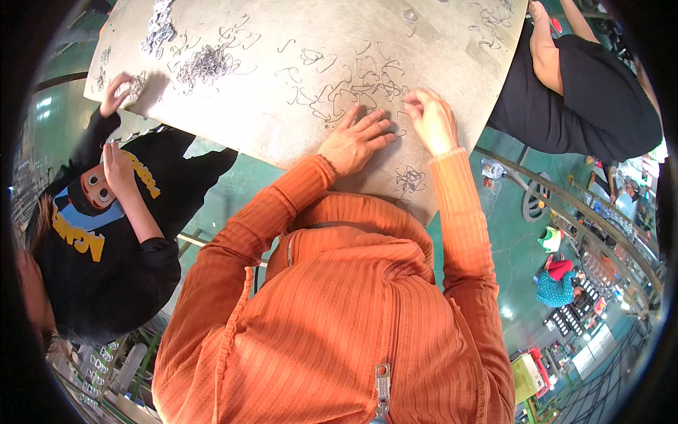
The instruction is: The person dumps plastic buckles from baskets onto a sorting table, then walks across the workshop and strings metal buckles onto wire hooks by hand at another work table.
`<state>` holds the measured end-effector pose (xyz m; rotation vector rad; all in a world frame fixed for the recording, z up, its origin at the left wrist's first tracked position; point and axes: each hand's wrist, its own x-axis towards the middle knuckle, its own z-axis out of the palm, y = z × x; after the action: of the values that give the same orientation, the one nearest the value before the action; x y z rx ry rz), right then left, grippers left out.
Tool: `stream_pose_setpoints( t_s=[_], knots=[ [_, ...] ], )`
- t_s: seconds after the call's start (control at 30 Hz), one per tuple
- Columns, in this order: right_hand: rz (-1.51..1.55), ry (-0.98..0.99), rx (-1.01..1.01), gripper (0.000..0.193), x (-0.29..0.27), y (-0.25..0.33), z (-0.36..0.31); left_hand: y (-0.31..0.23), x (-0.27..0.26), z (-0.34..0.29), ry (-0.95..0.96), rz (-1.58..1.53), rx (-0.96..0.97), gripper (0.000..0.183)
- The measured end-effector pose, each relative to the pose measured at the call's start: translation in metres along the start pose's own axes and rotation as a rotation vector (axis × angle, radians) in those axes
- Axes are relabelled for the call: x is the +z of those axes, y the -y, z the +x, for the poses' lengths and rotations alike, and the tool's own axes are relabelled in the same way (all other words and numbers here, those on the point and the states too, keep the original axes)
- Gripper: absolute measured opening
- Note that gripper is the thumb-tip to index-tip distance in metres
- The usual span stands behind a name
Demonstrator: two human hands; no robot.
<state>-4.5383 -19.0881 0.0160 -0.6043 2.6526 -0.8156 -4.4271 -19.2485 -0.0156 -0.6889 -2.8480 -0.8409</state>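
Bent wire hooks (360, 88) lie scattered on the worktable (247, 134) in front of me. My left hand (358, 141) rests on the tabletop with its fingers spread, the tips reaching the near edge of these hooks. Just right of the hooks, my right hand (432, 120) is raised slightly with thumb and fingers drawn together in a pinch. Whatever is between those fingertips is too small to make out. A small pile of thin wire pieces (409, 180) sits close to my body, below my right hand.
A denser heap of hooks (208, 65) and a strip of shiny metal pieces (159, 28) lie farther left. A co-worker in black (120, 233) handles pieces at the left edge. Another person in black (579, 92) is beside the right edge. Metal rails (565, 205) stand at right.
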Motion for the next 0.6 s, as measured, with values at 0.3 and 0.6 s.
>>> stream_pose_setpoints(
  t_s=[0.3, 0.6],
  knots=[
    [-0.172, 0.032, 0.032, 0.008, 0.026, 0.006, 0.037, 0.05, -0.045, -0.054, -0.167, 0.152, -0.361, 0.032],
    [-0.159, 0.033, 0.027, 0.01, 0.031, 0.003, 0.033, 0.067, -0.052, -0.078, -0.438, 0.092, -0.511, 0.032]
  ],
)
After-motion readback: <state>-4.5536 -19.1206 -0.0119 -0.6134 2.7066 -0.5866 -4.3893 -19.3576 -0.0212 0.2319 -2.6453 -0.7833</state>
